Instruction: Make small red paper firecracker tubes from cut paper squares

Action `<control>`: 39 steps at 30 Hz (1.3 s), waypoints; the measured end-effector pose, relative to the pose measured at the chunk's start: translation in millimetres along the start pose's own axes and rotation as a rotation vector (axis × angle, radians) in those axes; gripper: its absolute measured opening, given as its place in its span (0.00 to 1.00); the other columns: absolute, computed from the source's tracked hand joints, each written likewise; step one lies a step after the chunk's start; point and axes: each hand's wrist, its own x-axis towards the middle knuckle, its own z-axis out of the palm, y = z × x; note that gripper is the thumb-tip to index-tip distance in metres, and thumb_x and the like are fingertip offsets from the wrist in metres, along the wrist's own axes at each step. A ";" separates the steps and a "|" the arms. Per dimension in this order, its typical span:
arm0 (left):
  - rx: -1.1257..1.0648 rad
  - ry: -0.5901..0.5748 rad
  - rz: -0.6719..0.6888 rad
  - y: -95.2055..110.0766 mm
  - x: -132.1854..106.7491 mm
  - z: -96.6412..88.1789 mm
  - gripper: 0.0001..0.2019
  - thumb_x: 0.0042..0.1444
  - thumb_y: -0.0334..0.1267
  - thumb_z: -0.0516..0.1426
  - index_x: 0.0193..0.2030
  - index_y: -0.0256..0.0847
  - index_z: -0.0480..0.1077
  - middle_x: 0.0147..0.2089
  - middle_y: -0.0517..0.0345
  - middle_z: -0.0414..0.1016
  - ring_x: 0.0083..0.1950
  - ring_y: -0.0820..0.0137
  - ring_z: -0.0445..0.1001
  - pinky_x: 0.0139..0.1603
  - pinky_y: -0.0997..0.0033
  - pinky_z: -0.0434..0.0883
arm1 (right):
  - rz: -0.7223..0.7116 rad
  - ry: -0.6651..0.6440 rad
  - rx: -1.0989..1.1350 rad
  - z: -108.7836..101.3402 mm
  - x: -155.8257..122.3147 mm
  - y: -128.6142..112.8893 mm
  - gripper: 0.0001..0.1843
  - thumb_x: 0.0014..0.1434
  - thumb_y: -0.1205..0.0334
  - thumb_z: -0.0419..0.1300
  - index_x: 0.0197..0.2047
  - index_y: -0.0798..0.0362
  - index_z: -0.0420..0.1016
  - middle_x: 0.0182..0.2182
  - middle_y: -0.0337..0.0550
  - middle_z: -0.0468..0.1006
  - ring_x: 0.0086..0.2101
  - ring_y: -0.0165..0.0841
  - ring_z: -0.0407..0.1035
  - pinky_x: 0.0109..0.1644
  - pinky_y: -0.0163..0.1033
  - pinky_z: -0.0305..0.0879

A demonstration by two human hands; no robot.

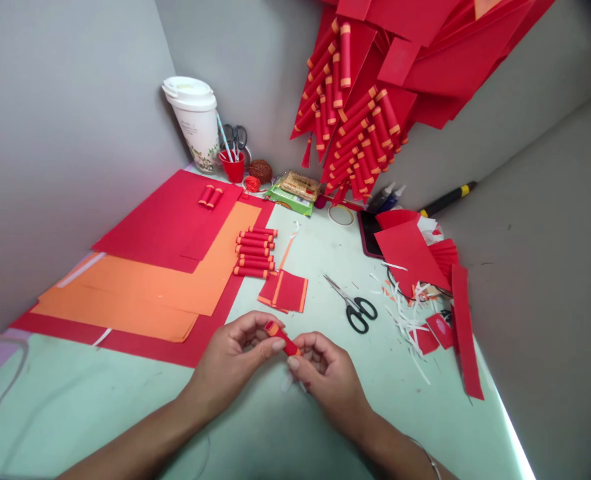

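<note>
Between my hands is a rolled red paper tube with orange bands at its ends, tilted down to the right. My left hand pinches its upper end with thumb and fingers. The lower end sits between the thumb and fingers of my right hand. Just beyond them lie red paper pieces with orange edge strips. Behind those, several finished paper tubes lie in a row. Scissors with black handles rest to the right, blades pointing away to the left.
Red sheets and orange sheets cover the table's left. White paper shreds, red scraps and a phone are at right. A white cup, red pot and tape roll stand behind. Firecracker-style decorations hang above.
</note>
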 end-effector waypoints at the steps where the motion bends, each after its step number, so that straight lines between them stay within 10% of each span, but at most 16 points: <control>1: 0.008 0.004 0.002 0.0 -0.1 -0.5 0.09 0.52 0.40 0.66 0.40 0.43 0.75 0.35 0.61 0.78 0.37 0.69 0.75 0.40 0.72 0.71 | -0.004 -0.002 -0.012 -0.7 -0.2 0.6 0.08 0.56 0.60 0.65 0.37 0.54 0.72 0.24 0.33 0.71 0.23 0.24 0.61 0.28 0.30 0.60; 39: 0.149 0.020 0.105 4.3 -4.7 -2.2 0.06 0.53 0.39 0.65 0.38 0.45 0.76 0.41 0.57 0.80 0.43 0.64 0.76 0.46 0.68 0.72 | -0.451 0.176 -0.392 -6.7 2.4 -0.1 0.07 0.54 0.67 0.65 0.38 0.50 0.76 0.34 0.40 0.73 0.26 0.28 0.66 0.29 0.34 0.68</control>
